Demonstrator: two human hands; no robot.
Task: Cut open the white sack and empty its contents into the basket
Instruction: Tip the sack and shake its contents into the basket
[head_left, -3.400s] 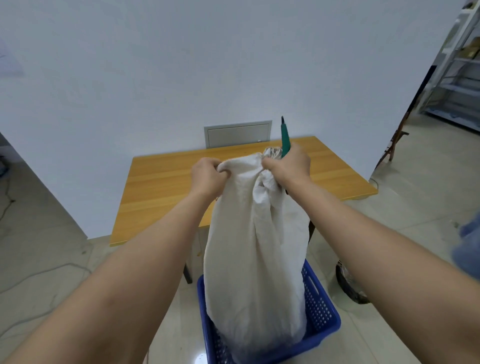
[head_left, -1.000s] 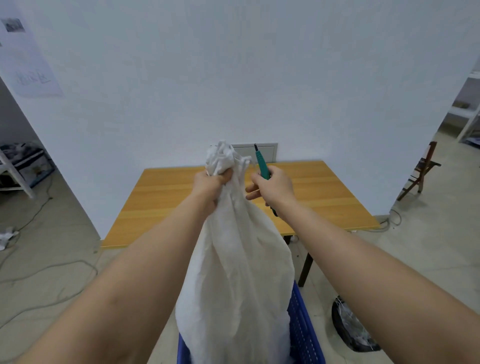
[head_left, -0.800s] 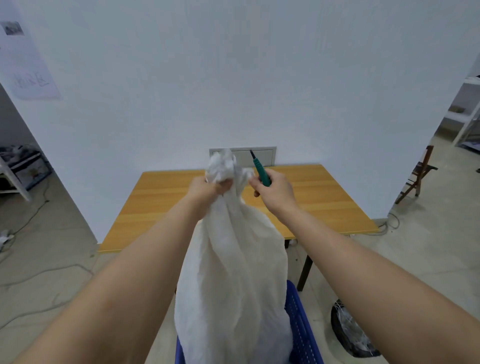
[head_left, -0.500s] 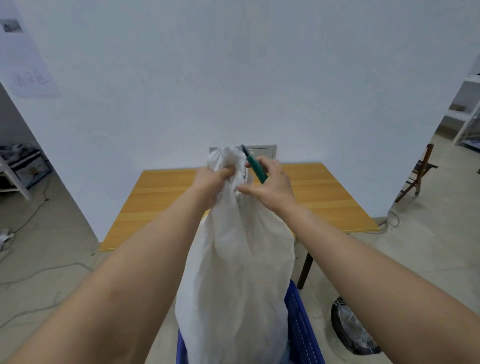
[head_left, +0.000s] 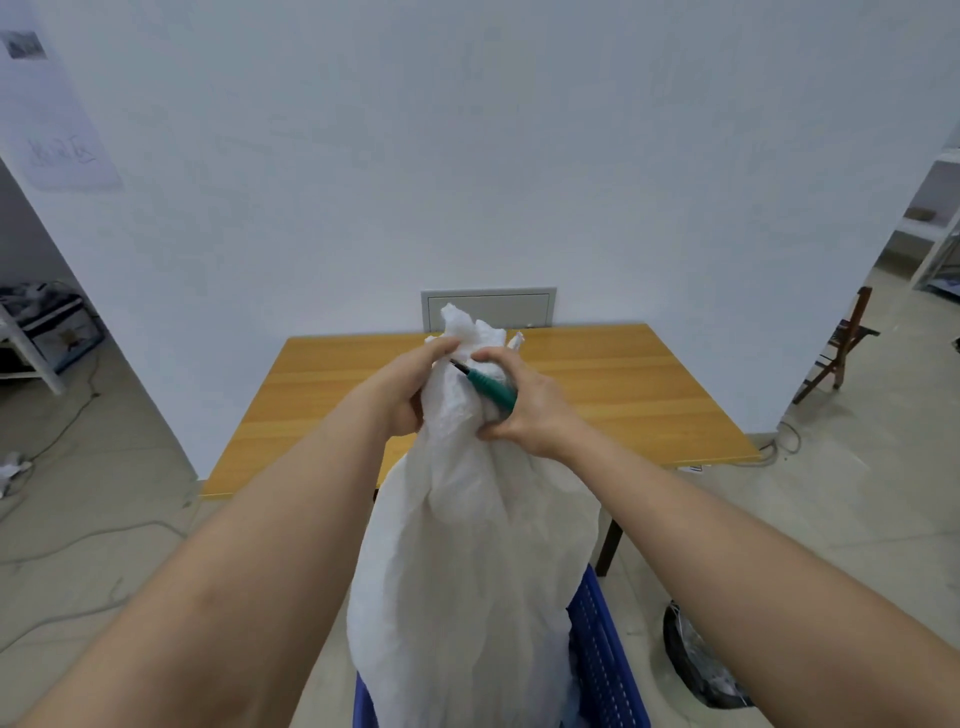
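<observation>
You are standing in what looks like a plain workroom or storage space: bare white wall (head_left: 467, 156), pale tiled floor (head_left: 857, 493) with loose cables (head_left: 67, 540) trailing across it. A simple wooden table (head_left: 623, 395) sits against the wall, metal shelving (head_left: 935, 228) stands to your right, and a paper notice (head_left: 57, 130) hangs up left.

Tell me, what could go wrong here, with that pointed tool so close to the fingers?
The green tool in the right hand points at the left hand, which grips the white sack at its neck; a slip might jab those fingers. The sack hangs over the blue basket, so contents could spill beside it.
</observation>
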